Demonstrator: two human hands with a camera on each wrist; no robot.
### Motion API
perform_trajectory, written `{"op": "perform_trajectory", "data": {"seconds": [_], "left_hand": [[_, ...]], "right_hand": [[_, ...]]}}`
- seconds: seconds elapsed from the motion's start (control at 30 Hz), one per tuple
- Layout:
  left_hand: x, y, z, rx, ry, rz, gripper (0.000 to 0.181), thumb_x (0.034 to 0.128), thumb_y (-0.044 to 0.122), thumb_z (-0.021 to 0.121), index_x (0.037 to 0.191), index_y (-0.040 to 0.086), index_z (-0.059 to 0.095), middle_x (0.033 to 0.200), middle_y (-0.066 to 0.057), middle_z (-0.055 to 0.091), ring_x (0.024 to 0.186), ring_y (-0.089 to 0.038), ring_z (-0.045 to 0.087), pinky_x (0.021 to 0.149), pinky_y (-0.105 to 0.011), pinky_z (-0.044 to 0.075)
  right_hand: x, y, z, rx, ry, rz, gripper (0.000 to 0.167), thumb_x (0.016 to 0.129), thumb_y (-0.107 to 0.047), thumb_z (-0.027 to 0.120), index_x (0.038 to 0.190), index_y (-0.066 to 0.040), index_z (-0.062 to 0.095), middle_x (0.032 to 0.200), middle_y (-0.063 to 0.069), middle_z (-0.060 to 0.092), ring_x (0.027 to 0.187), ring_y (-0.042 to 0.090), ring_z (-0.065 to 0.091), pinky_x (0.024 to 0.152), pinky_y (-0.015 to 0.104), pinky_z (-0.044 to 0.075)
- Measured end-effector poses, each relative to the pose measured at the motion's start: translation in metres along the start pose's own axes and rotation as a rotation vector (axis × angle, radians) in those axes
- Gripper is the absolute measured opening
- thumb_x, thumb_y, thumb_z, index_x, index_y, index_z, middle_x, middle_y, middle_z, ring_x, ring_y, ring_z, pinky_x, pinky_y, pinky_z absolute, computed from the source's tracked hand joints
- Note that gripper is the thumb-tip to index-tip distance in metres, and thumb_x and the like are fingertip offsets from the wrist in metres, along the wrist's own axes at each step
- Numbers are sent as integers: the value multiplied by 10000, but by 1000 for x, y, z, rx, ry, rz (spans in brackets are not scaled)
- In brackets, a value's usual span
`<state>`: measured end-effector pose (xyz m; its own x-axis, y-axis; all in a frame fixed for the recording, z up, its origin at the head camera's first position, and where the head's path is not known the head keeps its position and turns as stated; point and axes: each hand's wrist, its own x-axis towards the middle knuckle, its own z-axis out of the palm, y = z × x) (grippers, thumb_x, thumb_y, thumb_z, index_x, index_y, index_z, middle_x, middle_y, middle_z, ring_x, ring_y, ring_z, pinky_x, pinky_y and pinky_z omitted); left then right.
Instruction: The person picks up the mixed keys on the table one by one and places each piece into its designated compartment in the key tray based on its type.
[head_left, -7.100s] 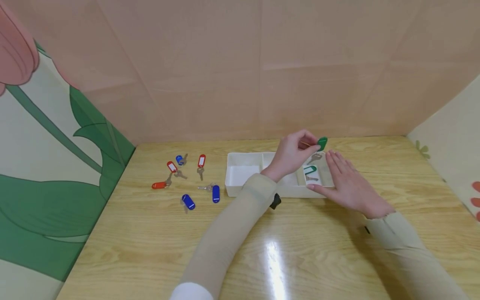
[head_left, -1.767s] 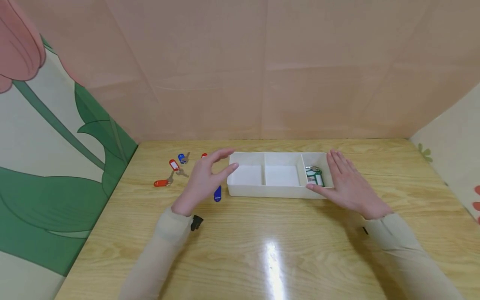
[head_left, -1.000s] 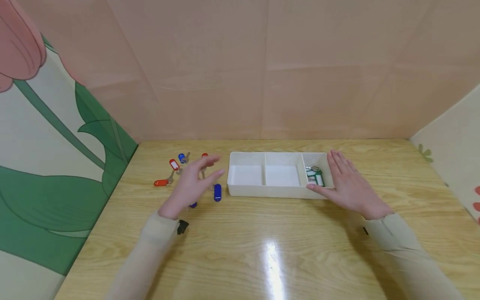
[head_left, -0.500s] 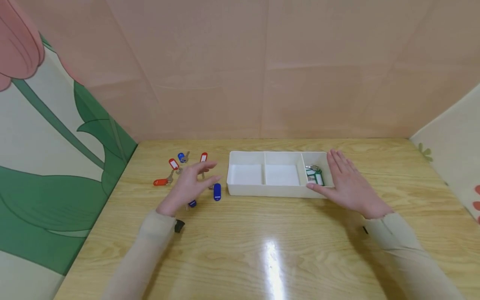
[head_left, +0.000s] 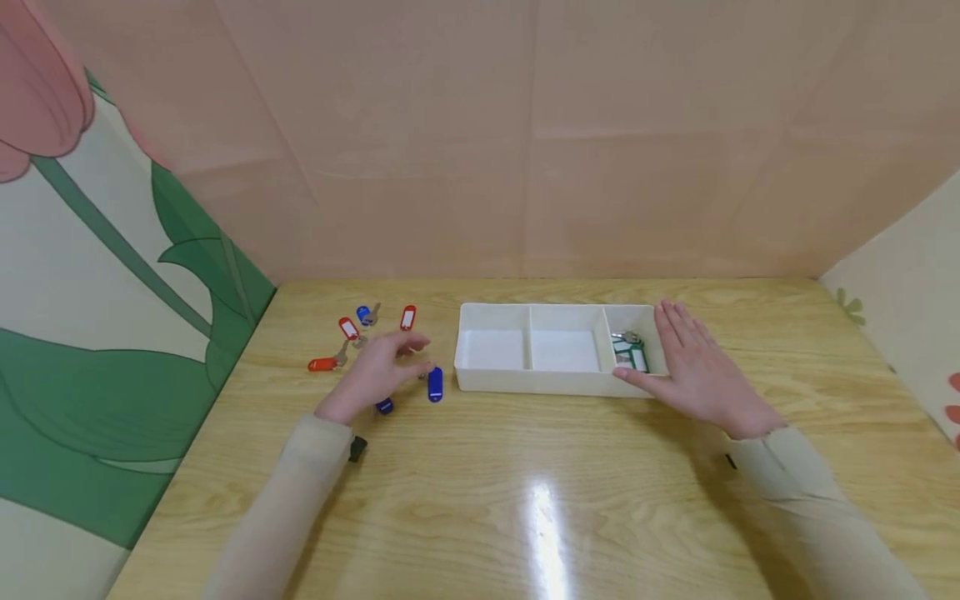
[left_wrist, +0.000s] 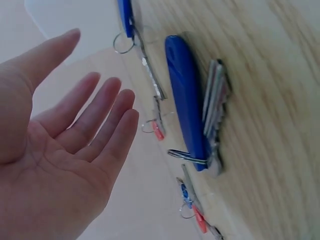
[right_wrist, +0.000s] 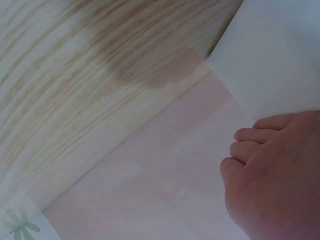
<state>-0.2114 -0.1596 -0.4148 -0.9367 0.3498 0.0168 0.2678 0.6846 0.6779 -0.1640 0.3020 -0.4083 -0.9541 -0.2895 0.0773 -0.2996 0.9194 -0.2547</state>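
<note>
My left hand [head_left: 375, 375] hovers over the loose keys left of the box, fingers loosely bent and thumb apart, holding nothing. Closest to its fingertips in the head view is a blue key tag [head_left: 435, 384] with its key partly hidden. Another blue key tag [left_wrist: 186, 100] with a key lies below the hand. My right hand [head_left: 701, 367] rests against the right end of a white three-compartment box [head_left: 528, 382], thumb on the front rim. Green key tags [head_left: 637, 358] with keys lie in the right compartment; the middle and left ones hold nothing.
Further back on the wooden table [head_left: 480, 500] lie red key tags [head_left: 322, 364] with keys and a small blue key tag [head_left: 363, 315]. A pink wall [head_left: 450, 167] stands behind the table, with patterned panels at both sides.
Earlier my left hand pinched a green key tag over the right compartment; green tags now lie inside. That hand has moved left over the keys and lately drawn its fingers nearer together. Right hand stays.
</note>
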Motion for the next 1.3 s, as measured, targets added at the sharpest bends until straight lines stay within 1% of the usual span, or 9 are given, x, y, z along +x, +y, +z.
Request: {"op": "perform_trajectory", "data": {"seconds": [0.1,0.2,0.37,0.5,0.63,0.77,1.03,1.17,1.3], "left_hand": [[3,-5,2,23,-18,16,394,952,190,756,1294,20,662,1239,-102,680,1155,-290,610,992,-460,503],[5,-8,5,36,-42,19,369,935,125,764,1272,9,668,1218,-105,688,1141,-275,629,995,-438,507],[7,-12,6,57,-68,-14,377,912,105,784,1261,15,672,1202,-95,692,1124,-257,643,992,-409,513],[7,-13,5,76,-70,-37,329,906,131,795,1204,30,699,1104,-68,699,1022,-228,648,924,-397,535],[6,-12,4,83,-75,-69,250,906,147,798,1129,57,729,1010,-36,682,927,-194,622,846,-377,536],[5,-11,4,75,-73,-77,190,910,142,793,1076,68,739,975,-28,680,895,-184,612,816,-366,529],[6,-14,6,48,-69,-78,207,864,115,830,1035,68,723,900,2,673,835,-159,624,772,-331,539],[6,-14,6,37,-74,-77,206,871,117,822,1048,76,725,878,12,675,813,-150,631,753,-329,542],[6,-12,5,23,-90,-84,202,891,87,796,1085,73,739,899,3,685,838,-159,639,775,-335,550]], "right_hand": [[0,0,0,1,2,-5,1123,942,-672,571,1590,49,5,1660,252,-20,1523,409,-20,1220,511,-22],[0,1,0,1,-5,-3,1126,942,-677,568,1591,42,-5,1662,244,-30,1523,410,-20,1219,506,-32],[2,2,0,-1,-9,-4,1129,939,-672,578,1590,51,4,1662,245,-35,1523,404,-31,1218,508,-31],[2,2,1,-1,-2,-15,1118,941,-660,583,1585,70,34,1659,260,-19,1522,416,-10,1219,518,-16],[3,3,1,0,-6,-16,1119,941,-666,579,1585,71,36,1661,253,-30,1522,412,-16,1218,517,-21],[3,3,1,0,-11,-8,1129,938,-671,581,1585,71,28,1658,264,-21,1522,410,-29,1217,517,-30],[3,3,0,1,-23,-4,1122,945,-666,572,1584,71,18,1657,262,-37,1521,409,-45,1214,526,-38],[4,3,0,-3,-25,-2,1125,944,-669,570,1584,74,18,1657,261,-42,1519,417,-42,1213,526,-40],[4,5,1,-6,-26,-1,1130,944,-675,566,1585,63,-2,1661,240,-65,1519,416,-44,1213,521,-46]]}}
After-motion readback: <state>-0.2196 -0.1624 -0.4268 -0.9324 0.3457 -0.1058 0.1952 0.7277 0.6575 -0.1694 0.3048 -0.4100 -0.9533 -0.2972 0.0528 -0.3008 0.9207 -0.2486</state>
